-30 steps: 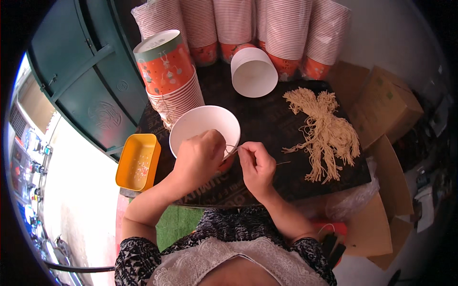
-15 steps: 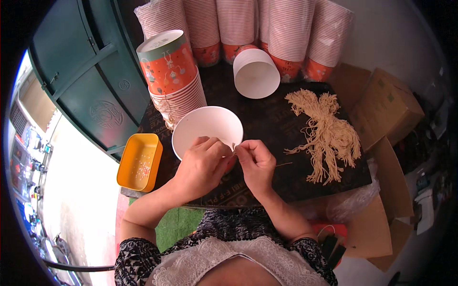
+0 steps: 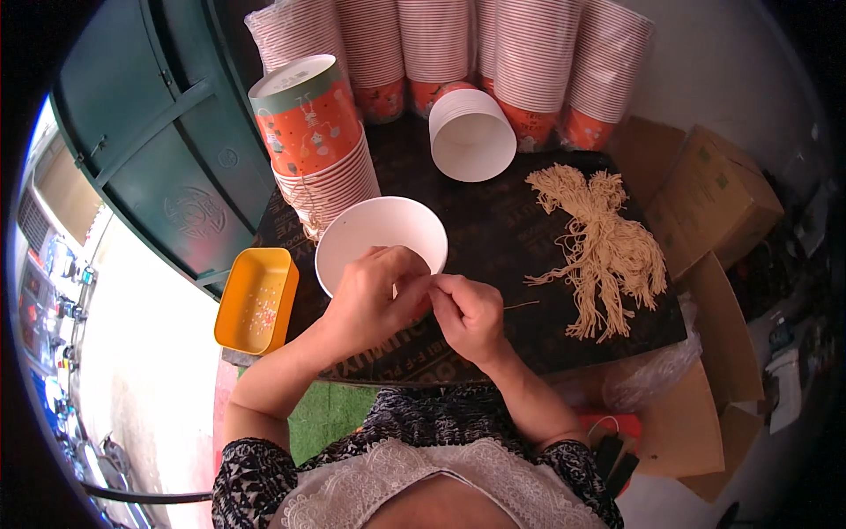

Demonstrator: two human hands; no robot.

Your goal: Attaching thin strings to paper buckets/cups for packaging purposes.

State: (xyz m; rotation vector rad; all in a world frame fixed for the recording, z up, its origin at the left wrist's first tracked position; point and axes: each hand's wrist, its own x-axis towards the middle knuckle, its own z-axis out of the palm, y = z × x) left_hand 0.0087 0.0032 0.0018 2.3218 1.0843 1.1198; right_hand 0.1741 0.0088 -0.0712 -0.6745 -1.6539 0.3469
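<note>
A white-lined paper bucket [image 3: 379,220] stands mouth up on the dark table in front of me. My left hand [image 3: 370,295] is at its near right rim, fingers curled over and meeting the thumb; what they pinch is hidden. Against those fingertips, my right hand [image 3: 469,316] is closed in a pinch. A short tail of beige cord [image 3: 522,305] sticks out to the right of my right hand, and its other end is hidden by the fingers. Some orange on the bucket's outside shows between the hands.
A yellow tray [image 3: 256,304] holding small pale and red bits is at left. Behind it rises an upside-down stack of orange buckets [image 3: 308,132] with cords hanging. A bundle of beige cords [image 3: 608,251] lies right. Wrapped bucket stacks [image 3: 432,44] and a tipped bucket [image 3: 471,145] stand behind.
My right hand has turned, its knuckles now more toward the left hand. The left hand has shifted slightly and its fingers are bent differently. The pale bit between the fingertips is no longer visible.
</note>
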